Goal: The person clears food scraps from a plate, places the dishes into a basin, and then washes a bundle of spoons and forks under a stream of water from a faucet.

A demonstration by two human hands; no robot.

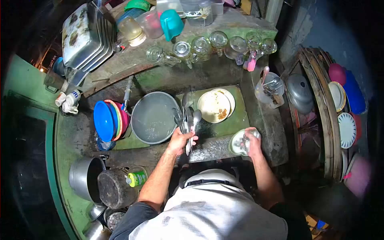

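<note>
My left hand (183,141) is closed round a bunch of spoons and forks (186,119), their heads pointing away from me over the sink's front edge. At the right end of that edge stands a small tub (233,149) with whitish suds in it. My right hand (253,143) reaches over the tub's right side, fingers curled down into the suds; what they grip is hidden. Beyond the cutlery, two stacked white plates (210,105) with brown food scraps lie on the sink floor. Left of them sits a grey basin (154,116) of cloudy water.
Coloured bowls (105,121) lean at the sink's left, near a tap pipe (128,91). Glass mugs (201,45) line the back ledge, beside stacked trays (86,40). A clear container of utensils (269,90) stands right. Pots (86,178) and a green-labelled bottle (136,179) are at front left.
</note>
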